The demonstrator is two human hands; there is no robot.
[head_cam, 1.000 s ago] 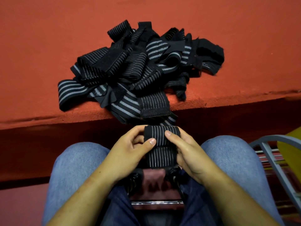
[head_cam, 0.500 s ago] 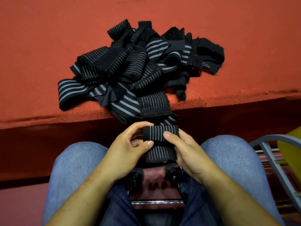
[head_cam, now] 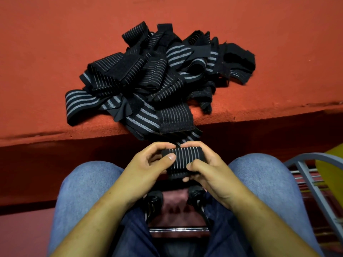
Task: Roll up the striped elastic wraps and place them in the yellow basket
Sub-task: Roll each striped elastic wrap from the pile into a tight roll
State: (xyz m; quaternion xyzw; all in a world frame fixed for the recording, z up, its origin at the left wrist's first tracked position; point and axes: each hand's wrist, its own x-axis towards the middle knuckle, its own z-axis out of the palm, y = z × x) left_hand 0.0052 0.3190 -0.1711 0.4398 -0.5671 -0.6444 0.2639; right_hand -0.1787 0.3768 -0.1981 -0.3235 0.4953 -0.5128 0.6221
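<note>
A black elastic wrap with thin grey stripes (head_cam: 182, 160) is held above my lap as a tight roll. My left hand (head_cam: 148, 167) grips its left end, thumb on the front. My right hand (head_cam: 206, 169) holds the right end, fingers curled over the top and thumb pressed on the front. A short loose tail hangs below the roll. A tangled pile of several more striped wraps (head_cam: 159, 78) lies on the red surface ahead, one strap hanging over the edge. A sliver of the yellow basket (head_cam: 332, 164) shows at the right edge.
The red felt-covered table (head_cam: 55, 52) has its front edge just beyond my hands. A grey metal rack frame (head_cam: 306, 175) stands at my right knee, partly in front of the basket. My jeans-clad knees flank the hands; black shoes show below.
The roll has grown thicker and the hanging tail shorter. Both hands rose slightly toward the table edge, my right fingers now curled over the roll's top.
</note>
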